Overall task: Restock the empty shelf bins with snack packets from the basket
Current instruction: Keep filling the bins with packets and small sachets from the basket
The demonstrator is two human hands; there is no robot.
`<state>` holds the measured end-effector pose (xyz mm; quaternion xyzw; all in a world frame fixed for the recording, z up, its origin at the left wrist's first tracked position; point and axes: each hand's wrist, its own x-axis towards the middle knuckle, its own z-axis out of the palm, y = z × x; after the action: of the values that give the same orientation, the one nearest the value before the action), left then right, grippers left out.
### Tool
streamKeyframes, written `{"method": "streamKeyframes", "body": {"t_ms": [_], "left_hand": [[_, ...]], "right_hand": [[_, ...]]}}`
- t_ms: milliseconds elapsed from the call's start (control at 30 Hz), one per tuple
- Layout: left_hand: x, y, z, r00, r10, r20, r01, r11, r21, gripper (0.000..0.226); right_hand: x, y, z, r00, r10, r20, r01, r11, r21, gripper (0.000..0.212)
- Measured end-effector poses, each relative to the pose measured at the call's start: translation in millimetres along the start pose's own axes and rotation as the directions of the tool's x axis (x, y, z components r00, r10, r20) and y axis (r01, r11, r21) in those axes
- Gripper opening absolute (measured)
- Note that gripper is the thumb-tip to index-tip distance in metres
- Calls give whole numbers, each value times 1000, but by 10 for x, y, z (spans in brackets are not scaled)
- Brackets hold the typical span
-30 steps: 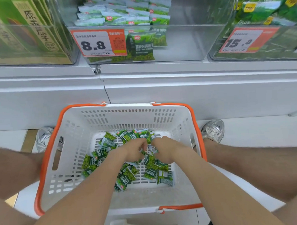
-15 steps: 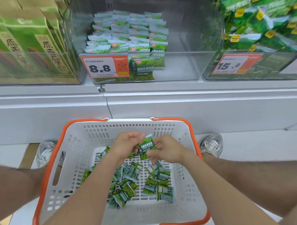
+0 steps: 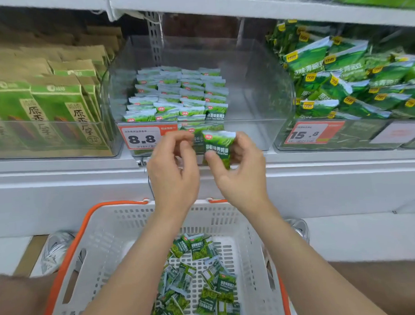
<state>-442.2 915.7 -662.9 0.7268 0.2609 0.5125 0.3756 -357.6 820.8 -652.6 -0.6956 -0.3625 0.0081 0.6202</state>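
Left hand point(image 3: 173, 168) and right hand point(image 3: 242, 172) are now up at the bin point(image 3: 258, 95) front. Packet point(image 3: 219, 146) is in right hand only; left hand is off it.

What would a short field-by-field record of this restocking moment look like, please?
Right hand: pinches one green pea packet, upright, in front of the clear bin
Left hand: fingers curled beside that packet; contact unclear
Clear bin: 8.8 price tag on front; stacked packets on its left side, right side bare
Basket: white, orange handles, below the hands; loose packets inside
Neighbouring bins: paper bags on the left, larger green bags on the right
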Motion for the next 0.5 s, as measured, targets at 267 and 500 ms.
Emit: {"method": "streamKeyframes", "body": {"t_ms": [267, 500], "left_hand": [[790, 226, 62, 895, 364, 259, -445, 779, 442, 19], [1082, 104, 121, 846, 166, 506, -500, 575, 648, 37]], "right_hand": [[805, -390, -153, 948, -291, -128, 249, 930, -269, 21], [1418, -129, -125, 977, 184, 112, -63, 743, -667, 37]]}}
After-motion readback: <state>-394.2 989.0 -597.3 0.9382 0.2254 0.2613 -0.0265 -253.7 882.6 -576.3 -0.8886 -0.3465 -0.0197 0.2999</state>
